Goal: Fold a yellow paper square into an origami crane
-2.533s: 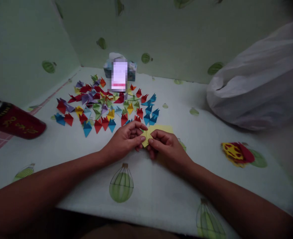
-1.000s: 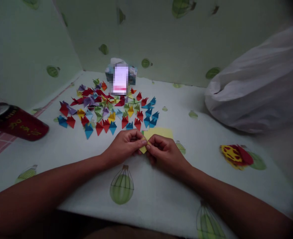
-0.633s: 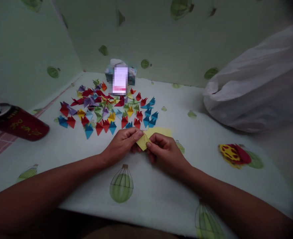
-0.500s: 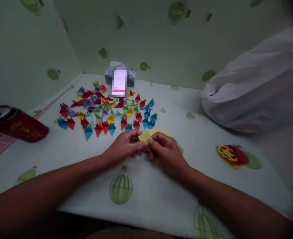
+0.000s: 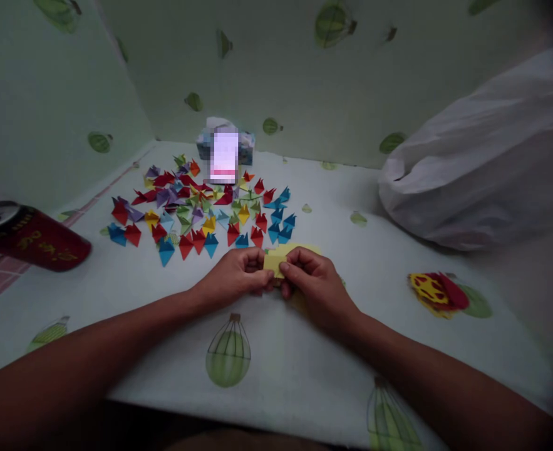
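Both hands pinching one small yellow paper piece (image 5: 275,261), held low over the surface (image 5: 304,363) w/ the balloon-print cloth. Left hand (image 5: 235,275) grips its left edge betw. thumb and fingertips; right hand (image 5: 310,279) grips the right edge, thumb on top. Piece looks partly folded, can't tell which fold.

Landmark = that yellow piece. Just behind it, under my right hand, a flat yellow sheet (image 5: 304,249) pokes out. Further behind and to the left: spread of folded paper shapes (image 5: 201,207), red/blue/yellow/purple/green, nearest blue ones close to my left knuckles. Behind those, a small box (image 5: 224,150), partly blurred. Far left of the piece, a red can (image 5: 27,238) lying on its side. Right of it, well apart, a red-yellow paper scrap (image 5: 438,291); beyond that a big white plastic bag (image 5: 483,163).

Risks, as I judge:
- Light is dim, so crease could go off-line and edges won't meet.
- Pinch is at the very edges; thin paper may slip or tear if both hands pull apart.
- Left knuckles near the blue shapes, so a nudge fwd could scatter the row.
- Can on its side may roll if the cloth gets tugged.
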The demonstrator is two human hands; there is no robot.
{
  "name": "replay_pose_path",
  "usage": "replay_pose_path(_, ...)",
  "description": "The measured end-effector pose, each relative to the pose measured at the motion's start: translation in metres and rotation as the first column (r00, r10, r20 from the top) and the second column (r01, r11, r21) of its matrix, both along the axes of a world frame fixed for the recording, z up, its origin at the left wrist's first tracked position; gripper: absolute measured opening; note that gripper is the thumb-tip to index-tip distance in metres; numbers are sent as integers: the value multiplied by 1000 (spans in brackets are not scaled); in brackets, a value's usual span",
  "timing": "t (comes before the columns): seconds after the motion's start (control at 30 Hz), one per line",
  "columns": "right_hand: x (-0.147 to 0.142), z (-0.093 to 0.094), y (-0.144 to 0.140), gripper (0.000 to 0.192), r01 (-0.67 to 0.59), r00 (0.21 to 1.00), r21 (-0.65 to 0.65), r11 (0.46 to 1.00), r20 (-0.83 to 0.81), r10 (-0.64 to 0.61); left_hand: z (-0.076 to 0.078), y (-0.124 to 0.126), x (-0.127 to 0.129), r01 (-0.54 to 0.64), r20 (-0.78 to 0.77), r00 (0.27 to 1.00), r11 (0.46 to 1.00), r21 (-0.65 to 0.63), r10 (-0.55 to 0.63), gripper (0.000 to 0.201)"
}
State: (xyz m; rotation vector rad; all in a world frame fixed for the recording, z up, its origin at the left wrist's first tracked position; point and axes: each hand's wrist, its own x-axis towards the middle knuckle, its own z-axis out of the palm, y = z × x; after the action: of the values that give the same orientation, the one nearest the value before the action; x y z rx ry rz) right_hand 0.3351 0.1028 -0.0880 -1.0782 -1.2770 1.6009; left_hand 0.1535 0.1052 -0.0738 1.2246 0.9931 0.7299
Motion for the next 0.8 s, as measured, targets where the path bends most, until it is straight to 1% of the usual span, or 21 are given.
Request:
replay_pose_path(0.2, -1, 2, 0, 19, 10, 999, -13, 1000, -34, -11, -4, 1, 0, -89, 122, 989, 996, 23, 86, 25)
replay_pose_path(0.33, -1, 2, 0, 20, 6, 999, -25, 1000, -33, -7, -3, 0, 0, -151, 145, 979, 987, 53, 142, 27)
replay_pose_path(0.5, 0, -1, 1, 21, 4, 1000, 0, 1000, -17, -4, -1, -1, -1, -127, 106, 987, 988, 90, 117, 16)
replay_pose_path(0.57, 0, -2, 0, 22, 12, 1000, 2, 1000, -29, -12, -1, -1, -2, -124, 100, 988, 988, 98, 114, 16)
replay_pose_path(0.67, -1, -2, 0, 22, 24, 999, 0, 1000, -34, -24, -2, 0, -2, -119, 122, 986, 990, 78, 109, 21)
replay_pose_path(0.8, -1, -2, -1, 22, 47, 998, -3, 999, -32, -47, -3, 0, 1, -148, 158, 978, 987, 61, 137, 34)
